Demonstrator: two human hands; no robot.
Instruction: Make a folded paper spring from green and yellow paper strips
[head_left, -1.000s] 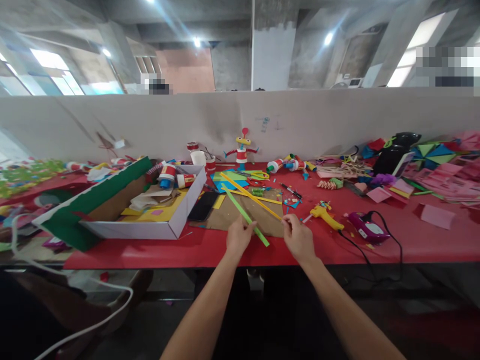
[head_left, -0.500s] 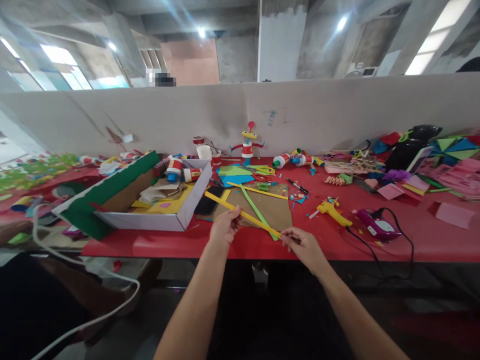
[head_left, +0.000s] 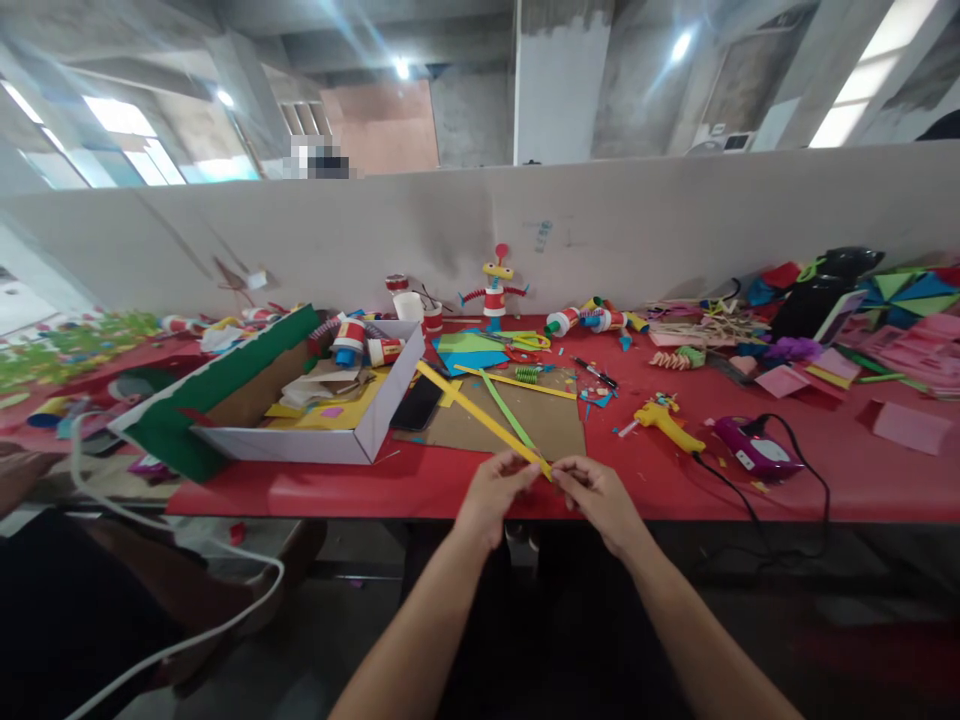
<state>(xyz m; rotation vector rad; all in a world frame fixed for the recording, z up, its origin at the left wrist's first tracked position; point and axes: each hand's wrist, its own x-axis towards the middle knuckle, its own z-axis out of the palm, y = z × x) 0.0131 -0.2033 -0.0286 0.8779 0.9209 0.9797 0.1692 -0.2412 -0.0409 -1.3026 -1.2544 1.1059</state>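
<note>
Pinching the flat yellow paper strip [head_left: 480, 412] near its close end, my left grip [head_left: 495, 492] and right grip [head_left: 596, 495] sit side by side, probably for control; its free length slants over the brown cardboard sheet [head_left: 562, 415].

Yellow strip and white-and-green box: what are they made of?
Yellow strip: probably matte paper, because it looks thin, flat and hardly shiny.

White-and-green box: likely cardboard, fairly matte; its thin, flat walls show plain brown inside.
</note>
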